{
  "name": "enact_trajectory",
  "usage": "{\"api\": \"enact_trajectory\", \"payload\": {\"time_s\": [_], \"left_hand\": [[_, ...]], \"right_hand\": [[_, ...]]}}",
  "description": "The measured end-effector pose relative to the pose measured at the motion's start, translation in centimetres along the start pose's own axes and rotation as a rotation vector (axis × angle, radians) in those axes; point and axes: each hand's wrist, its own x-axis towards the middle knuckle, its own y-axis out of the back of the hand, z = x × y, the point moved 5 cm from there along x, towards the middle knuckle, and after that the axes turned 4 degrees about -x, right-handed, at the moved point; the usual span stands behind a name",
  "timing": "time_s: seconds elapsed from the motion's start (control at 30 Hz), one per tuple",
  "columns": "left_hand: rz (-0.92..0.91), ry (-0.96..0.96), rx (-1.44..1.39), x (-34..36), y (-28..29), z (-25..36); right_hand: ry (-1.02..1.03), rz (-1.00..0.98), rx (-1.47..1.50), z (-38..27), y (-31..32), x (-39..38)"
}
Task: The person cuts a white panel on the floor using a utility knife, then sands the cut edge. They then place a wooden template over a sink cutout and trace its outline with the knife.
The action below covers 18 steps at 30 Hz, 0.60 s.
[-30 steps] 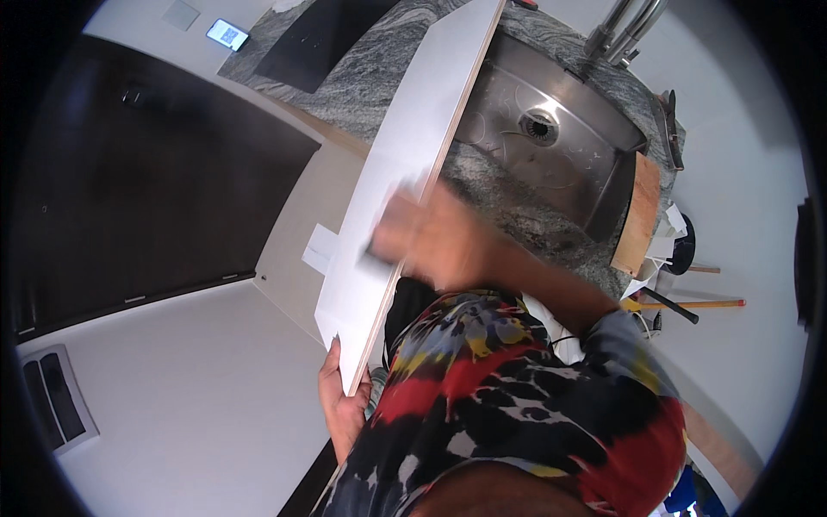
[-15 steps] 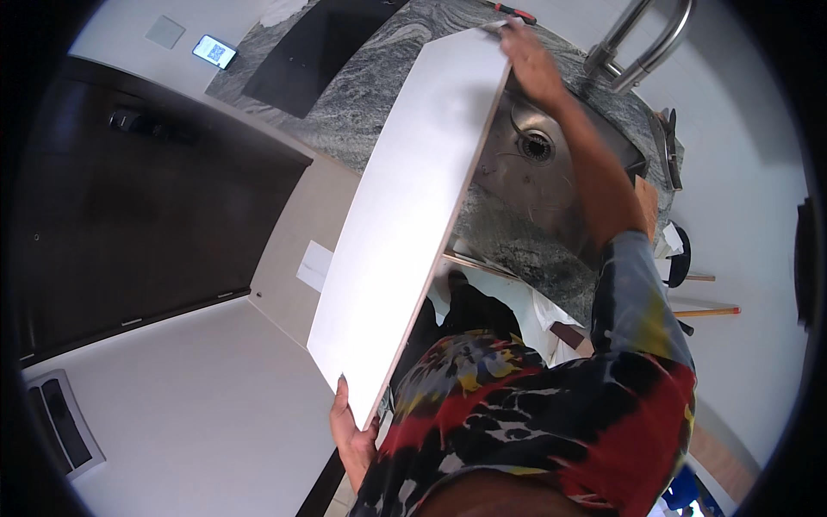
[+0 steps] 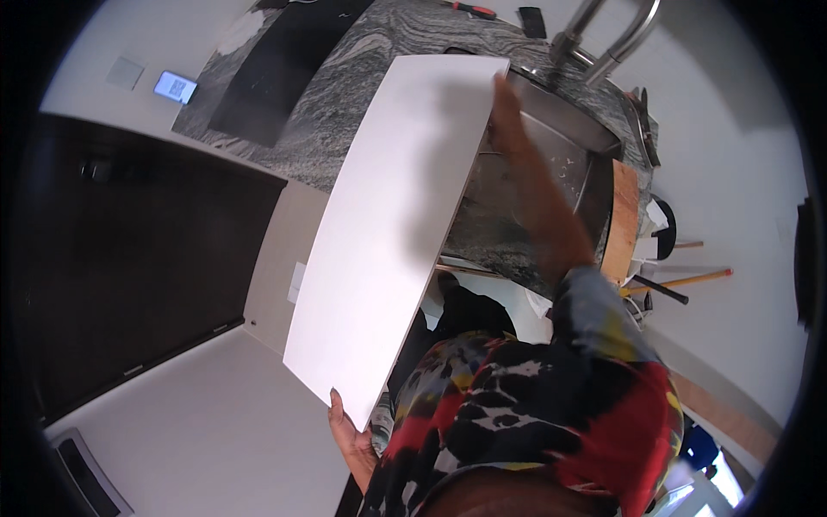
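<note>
A long white board slants across the middle, its far end over the counter and sink, its near end beside my body. My left hand grips the near corner, the thumb on the white face and the fingers mostly hidden underneath. My right hand is at the far right edge of the board, closed round it near the corner; its fingers are partly hidden behind the edge and slightly blurred. The steel sink lies partly under the board and my right forearm.
A grey marbled counter carries a dark flat panel, a red-handled tool and pliers-like tools. A faucet rises behind the sink. A phone is lit at left. A wooden piece stands at right.
The board's far end has come down and nearer, with my right hand moving along with it. The whole view has shifted, and more of the right side of the counter shows.
</note>
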Motion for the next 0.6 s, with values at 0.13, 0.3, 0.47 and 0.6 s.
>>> {"api": "enact_trajectory", "payload": {"time_s": [0.13, 0.3, 0.47, 0.6], "left_hand": [[-0.016, 0.014, 0.077, 0.8, 0.9, 1.2], [-0.139, -0.003, 0.176, 4.2, 3.3, 3.7], [-0.323, -0.018, 0.185, 5.2, 3.2, 8.0], [-0.35, 0.027, 0.116, 6.9, 3.7, 9.9]], "right_hand": [[-0.148, -0.068, 0.637, 1.8, -4.7, -14.7], [-0.077, -0.1, 0.934, 1.1, -5.3, -17.7], [-0.086, -0.016, 0.96, 0.1, -7.0, -19.3], [-0.091, 0.025, 0.852, -4.2, -8.5, -24.1]]}}
